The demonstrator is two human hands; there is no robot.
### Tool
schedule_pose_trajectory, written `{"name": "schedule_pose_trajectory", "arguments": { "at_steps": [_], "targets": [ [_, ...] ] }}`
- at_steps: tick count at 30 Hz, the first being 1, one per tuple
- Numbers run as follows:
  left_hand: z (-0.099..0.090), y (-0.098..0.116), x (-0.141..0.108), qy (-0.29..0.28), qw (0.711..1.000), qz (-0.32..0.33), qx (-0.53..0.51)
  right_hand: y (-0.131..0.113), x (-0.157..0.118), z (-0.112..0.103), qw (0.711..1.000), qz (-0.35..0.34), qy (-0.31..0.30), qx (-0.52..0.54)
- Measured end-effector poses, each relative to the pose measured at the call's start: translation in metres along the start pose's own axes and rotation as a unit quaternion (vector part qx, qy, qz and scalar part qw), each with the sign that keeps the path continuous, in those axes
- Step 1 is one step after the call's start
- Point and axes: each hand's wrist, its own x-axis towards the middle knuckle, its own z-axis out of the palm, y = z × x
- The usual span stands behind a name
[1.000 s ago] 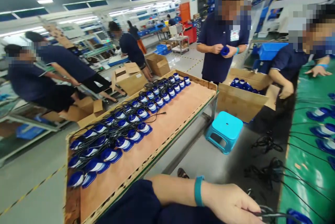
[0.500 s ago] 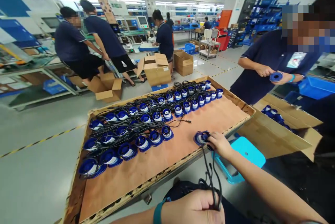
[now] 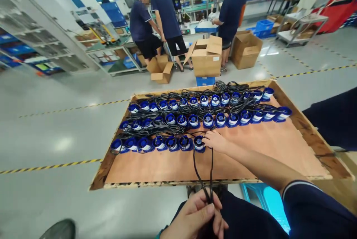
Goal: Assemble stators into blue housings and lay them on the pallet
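Your right hand (image 3: 216,141) touched the rim of the blue round unit (image 3: 199,143), at the right end of the front row on the wooden tray (image 3: 156,166); how firmly, I could not tell. Your left hand (image 3: 192,213) was closed around the black cables (image 3: 196,166). Some slack in them was advisable, so the unit stayed upright.

Cardboard boxes (image 3: 208,58), turquoise stool (image 3: 267,200), striped floor tape (image 3: 52,166), wheeled cart (image 3: 302,26)
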Motion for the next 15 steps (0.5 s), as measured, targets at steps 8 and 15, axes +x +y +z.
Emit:
{"name": "schedule_pose_trajectory", "arguments": {
  "at_steps": [8, 15],
  "targets": [
    [0.040, -0.014, 0.063, 0.067, 0.998, -0.003, -0.008, 0.019, -0.003, -0.009, 0.998, 0.012, 0.005, 0.066],
    [0.045, -0.010, 0.083, 0.096, 0.994, -0.012, -0.040, 0.024, -0.074, -0.007, 0.966, 0.171, 0.113, 0.158]
  ]
}}
